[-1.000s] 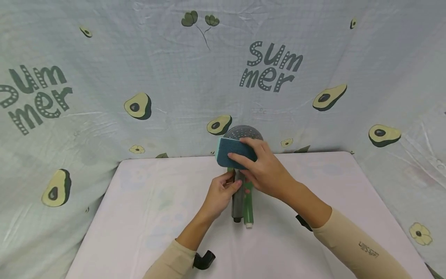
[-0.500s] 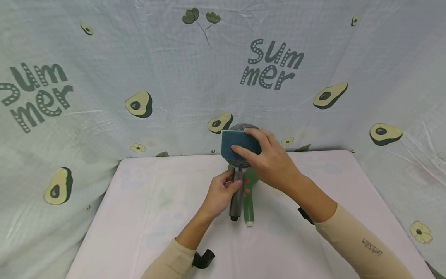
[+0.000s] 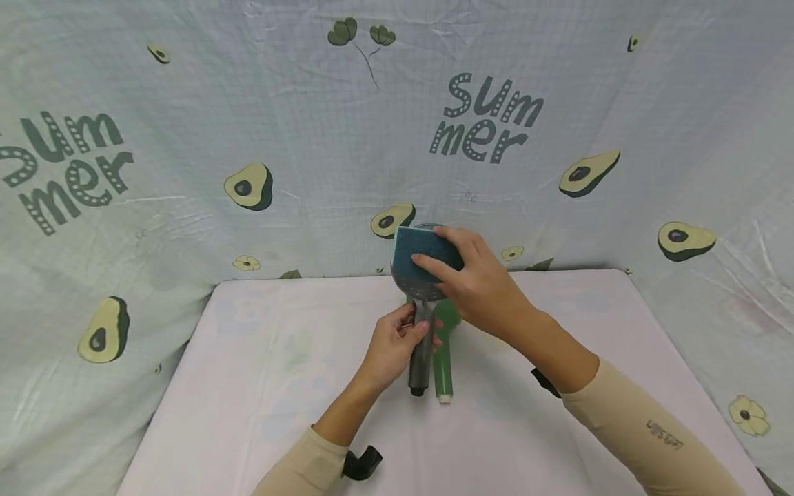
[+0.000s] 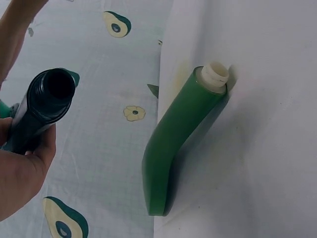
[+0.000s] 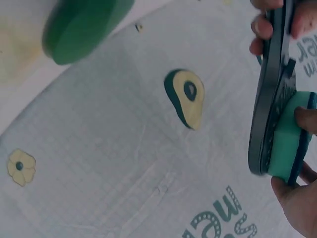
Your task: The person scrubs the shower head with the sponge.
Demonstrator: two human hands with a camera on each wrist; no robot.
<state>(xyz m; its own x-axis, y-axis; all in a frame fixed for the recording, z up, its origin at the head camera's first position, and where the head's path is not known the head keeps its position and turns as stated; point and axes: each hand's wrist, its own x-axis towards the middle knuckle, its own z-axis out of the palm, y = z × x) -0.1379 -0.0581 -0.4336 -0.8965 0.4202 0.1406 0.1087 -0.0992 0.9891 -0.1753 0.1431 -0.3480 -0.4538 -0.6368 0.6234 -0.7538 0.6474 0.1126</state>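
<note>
My left hand [image 3: 391, 344] grips the handle of a dark grey shower head [image 3: 420, 355], its perforated face turned up toward the head camera. A teal sponge [image 3: 422, 253] with a darker scouring side is pinched in my right hand [image 3: 480, 282]. In the right wrist view the sponge's light green side [image 5: 289, 139] lies against the shower head's face [image 5: 270, 114]. Below and beside them a green shower head [image 3: 443, 365] lies on the table; its white threaded end [image 4: 215, 74] shows in the left wrist view.
The white table [image 3: 298, 386] reaches back to a hanging cloth [image 3: 310, 138] printed with avocados and lettering. Black wrist mounts [image 3: 362, 463] sit by both forearms.
My right hand has moved the sponge slightly up and right over the shower head's face. The shower head has tilted a little, its handle end swinging left, baring the face's lower part.
</note>
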